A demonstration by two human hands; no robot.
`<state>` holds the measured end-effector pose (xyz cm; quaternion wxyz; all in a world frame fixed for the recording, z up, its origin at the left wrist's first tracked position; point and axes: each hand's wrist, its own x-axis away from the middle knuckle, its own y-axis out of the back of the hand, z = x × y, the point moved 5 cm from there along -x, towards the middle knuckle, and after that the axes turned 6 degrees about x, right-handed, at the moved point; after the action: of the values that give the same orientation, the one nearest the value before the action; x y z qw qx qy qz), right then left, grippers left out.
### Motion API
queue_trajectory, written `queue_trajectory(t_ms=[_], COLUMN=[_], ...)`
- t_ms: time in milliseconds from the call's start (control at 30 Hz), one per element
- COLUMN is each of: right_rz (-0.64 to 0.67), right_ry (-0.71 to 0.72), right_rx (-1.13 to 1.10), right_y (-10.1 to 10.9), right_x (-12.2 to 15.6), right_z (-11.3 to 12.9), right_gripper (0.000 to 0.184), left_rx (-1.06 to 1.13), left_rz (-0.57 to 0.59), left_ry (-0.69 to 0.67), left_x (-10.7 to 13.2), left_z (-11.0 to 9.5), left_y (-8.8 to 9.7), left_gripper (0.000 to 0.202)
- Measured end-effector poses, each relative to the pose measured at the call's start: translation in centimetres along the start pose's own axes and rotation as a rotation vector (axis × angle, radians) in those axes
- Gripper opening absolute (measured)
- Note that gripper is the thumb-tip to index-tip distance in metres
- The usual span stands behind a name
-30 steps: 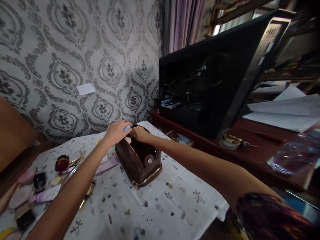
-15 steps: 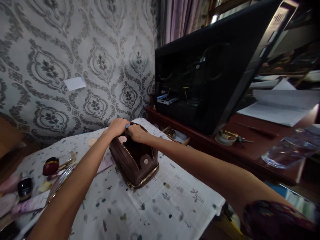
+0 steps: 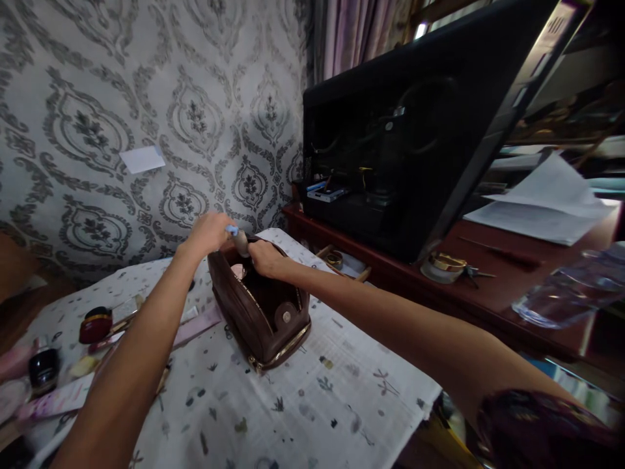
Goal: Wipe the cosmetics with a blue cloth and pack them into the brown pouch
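A brown leather-look bag [image 3: 234, 309] with gold zips stands unzipped on the patterned white cloth [image 3: 288, 417]. My left hand [image 3: 211, 232] is above its far left edge, fingers closed on a small greyish bottle with a light-blue cap [image 3: 241, 242]. The bottle is tilted over the bag's opening. Closed at the far rim, my right hand [image 3: 266, 259] grips the bag's edge; its fingertips are hidden. A round pink item [image 3: 238, 270] shows inside the mouth, and the rest of the interior is dark.
At the left lie cosmetics: a dark red-capped jar [image 3: 96, 324], a black bottle [image 3: 43, 368] and a pink-and-white tube [image 3: 58, 397]. A large black computer case [image 3: 390, 143] stands on the red-brown desk [image 3: 469, 260] at the right, near papers [image 3: 537, 202] and a clear plastic bottle [image 3: 561, 293].
My left hand has moved up and left from the bag's rim, and more of the blue-capped bottle now shows. My right hand stays at the rim.
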<state>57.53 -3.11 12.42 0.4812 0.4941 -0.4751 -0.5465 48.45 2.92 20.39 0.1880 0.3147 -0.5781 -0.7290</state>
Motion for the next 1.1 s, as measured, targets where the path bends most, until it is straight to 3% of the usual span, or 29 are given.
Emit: queue_trajectory(t_ms=[133, 300, 600, 833, 1100], right_rz=[-0.014, 0.022, 0.06, 0.065, 0.086], right_ry=[0.009, 0.002, -0.041, -0.055, -0.053], right_rx=[0.002, 0.009, -0.028, -0.063, -0.088], right_y=[0.2, 0.0, -0.6, -0.7, 0.2], right_x=[-1.3, -3.0, -3.5, -3.0, -2.6], right_z=[0.5, 1.1, 0.8, 0.6, 0.7], right_gripper=[0.032, 0.028, 0.032, 0.033, 0.031], left_rx=[0.033, 0.047, 0.088, 0.096, 0.075], left_rz=[-0.108, -0.193, -0.186, -0.169, -0.145], left_ry=[0.071, 0.117, 0.162, 0.142, 0.073], left_x=[1.0, 2.4, 4.0, 6.0, 8.3], left_z=[1.9, 2.8, 2.3, 1.9, -0.2], left_y=[2.0, 2.5, 3.3, 5.5, 7.6], left_gripper=[0.031, 0.032, 0.034, 0.034, 0.033])
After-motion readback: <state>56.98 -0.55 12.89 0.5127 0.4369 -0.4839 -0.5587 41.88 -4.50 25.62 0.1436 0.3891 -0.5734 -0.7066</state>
